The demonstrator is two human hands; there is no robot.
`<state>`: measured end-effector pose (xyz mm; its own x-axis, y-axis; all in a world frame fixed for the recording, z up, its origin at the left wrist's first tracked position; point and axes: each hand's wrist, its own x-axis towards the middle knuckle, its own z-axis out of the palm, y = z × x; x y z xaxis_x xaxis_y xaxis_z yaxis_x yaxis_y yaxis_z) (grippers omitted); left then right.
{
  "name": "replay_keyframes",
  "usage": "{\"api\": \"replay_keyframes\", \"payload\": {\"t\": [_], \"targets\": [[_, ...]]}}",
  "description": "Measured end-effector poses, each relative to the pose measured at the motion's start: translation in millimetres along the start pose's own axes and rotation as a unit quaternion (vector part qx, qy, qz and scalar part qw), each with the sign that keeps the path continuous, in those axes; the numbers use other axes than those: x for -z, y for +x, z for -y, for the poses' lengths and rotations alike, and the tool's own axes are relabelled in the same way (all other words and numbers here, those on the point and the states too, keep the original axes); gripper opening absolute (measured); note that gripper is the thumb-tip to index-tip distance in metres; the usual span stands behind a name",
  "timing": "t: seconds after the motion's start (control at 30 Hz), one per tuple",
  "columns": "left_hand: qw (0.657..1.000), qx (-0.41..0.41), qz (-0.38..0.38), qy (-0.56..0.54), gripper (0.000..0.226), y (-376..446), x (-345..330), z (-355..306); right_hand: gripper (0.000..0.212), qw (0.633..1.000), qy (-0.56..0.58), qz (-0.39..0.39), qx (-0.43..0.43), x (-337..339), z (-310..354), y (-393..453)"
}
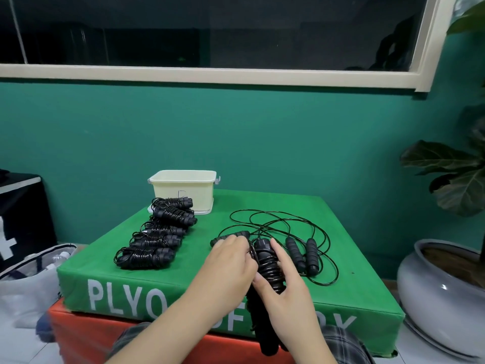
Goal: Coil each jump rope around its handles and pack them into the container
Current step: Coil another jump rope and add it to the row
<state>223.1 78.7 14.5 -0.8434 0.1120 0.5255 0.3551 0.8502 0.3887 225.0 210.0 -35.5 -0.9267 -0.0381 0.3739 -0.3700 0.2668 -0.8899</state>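
A black jump rope (267, 269) with its cord partly wound round its paired handles is held over the green box's (183, 261) front edge. My right hand (286, 290) grips the handles from the right, fingers curled round the coils. My left hand (231, 261) pinches the cord at the handles' top end. Several coiled ropes (154, 235) lie in a row at the left. Loose ropes (301, 248) with uncoiled cord lie at the right. The cream container (183, 190) stands at the back.
The green box sits on an orange one (86, 327). A grey pot (433, 292) with a plant stands at the right. A bag (29, 279) and a black case (21, 211) are at the left. A teal wall is behind.
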Motion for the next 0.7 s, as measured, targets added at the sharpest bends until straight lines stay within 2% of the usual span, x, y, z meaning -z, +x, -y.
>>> {"api": "replay_keyframes", "payload": {"t": [0.3, 0.43, 0.5, 0.57, 0.63, 0.7], "targets": [[0.997, -0.02, -0.065, -0.028, 0.017, -12.2, -14.9, 3.6, 0.07, 1.0, -0.019, 0.019, -0.015, 0.4, -11.4, 5.1], [0.983, 0.09, -0.066, -0.144, 0.026, -11.7, -25.6, 3.6, 0.071, 0.999, -0.035, 0.011, -0.02, -1.6, -16.3, 5.0], [0.947, 0.174, -0.043, -0.267, 0.025, -10.4, -25.4, 2.1, 0.072, 0.999, -0.032, 0.011, -0.032, -2.4, -17.8, 5.7], [0.872, 0.243, -0.009, -0.425, 0.023, -9.6, -23.4, -1.1, 0.072, 0.999, -0.03, 0.011, -0.041, -2.1, -16.1, 6.8], [0.802, 0.276, 0.015, -0.531, 0.021, -7.0, -20.7, -1.7, 0.072, 0.999, -0.023, 0.004, -0.038, -0.6, -15.5, 7.8], [0.769, 0.277, 0.027, -0.575, 0.018, -2.0, -16.9, 0.1, 0.072, 0.999, -0.011, -0.003, -0.032, 2.1, -15.3, 8.5]]}}
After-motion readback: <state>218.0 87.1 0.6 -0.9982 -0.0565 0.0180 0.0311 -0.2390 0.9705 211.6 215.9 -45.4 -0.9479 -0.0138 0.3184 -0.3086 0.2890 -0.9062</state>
